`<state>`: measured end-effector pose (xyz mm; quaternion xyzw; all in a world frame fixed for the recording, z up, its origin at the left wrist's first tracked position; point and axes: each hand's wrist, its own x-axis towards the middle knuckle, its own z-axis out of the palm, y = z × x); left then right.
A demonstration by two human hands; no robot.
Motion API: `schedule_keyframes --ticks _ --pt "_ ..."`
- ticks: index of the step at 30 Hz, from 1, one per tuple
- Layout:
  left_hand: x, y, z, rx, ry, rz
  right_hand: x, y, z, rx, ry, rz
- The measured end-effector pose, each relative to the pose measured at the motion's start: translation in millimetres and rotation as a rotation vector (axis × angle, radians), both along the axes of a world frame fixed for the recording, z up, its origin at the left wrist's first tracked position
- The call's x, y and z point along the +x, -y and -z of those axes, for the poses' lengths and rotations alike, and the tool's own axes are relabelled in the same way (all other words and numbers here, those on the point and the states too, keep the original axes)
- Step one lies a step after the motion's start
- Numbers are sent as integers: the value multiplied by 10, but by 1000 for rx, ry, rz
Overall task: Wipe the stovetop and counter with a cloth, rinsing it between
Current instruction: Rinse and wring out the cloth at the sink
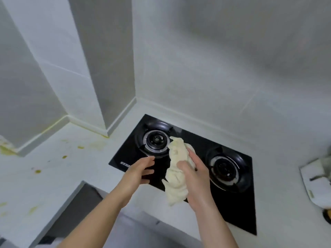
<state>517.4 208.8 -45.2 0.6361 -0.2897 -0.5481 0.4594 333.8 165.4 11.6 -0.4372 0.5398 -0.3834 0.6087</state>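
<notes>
A black glass stovetop [231, 208] with two burners is set into the white counter [75, 169]. My right hand [195, 178] grips a crumpled pale yellow cloth [176, 179] above the middle of the stovetop, between the left burner [155, 140] and the right burner [224, 170]. My left hand [138, 170] hovers just left of the cloth with its fingers relaxed and pointing toward it, holding nothing. The cloth hangs bunched, its lower end over the stovetop's front edge.
Yellow stains and drips mark the counter [37, 171] at the left and along the wall base [7, 151]. A tiled column [105, 68] stands at the back corner. White objects [315, 181] sit at the right edge of the counter. A dark recess [78, 208] opens below the counter front.
</notes>
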Motion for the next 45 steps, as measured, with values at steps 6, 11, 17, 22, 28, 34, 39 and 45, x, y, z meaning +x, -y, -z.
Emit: schedule_keyframes --ticks 6,11,17,22,28,34,39,45 --pt "1462 -1417 -282 -78 -5 -273 1774 -804 -280 -62 76 -265" --pt "2759 -2859 -444 -117 155 -678 3234 -1523 -341 -51 58 -463" --pt "3916 -4216 -511 -84 201 -1053 4692 -2209 -334 -78 17 -666" --pt "4718 -5036 -429 -95 185 -1258 5965 -2749 -127 -69 -17 -842" --pt "5792 -5725 -340 5 194 -1403 7602 -3353 142 -51 -8 -1036" --pt "6885 -6278 -245 82 220 -1436 8976 -3827 228 -24 -41 -1123" --pt "7723 -6545 -182 83 231 -1377 9788 -4199 232 -34 -92 -1153" --pt "8837 -6783 47 131 385 -1123 10433 -4600 312 -69 -114 -1141"
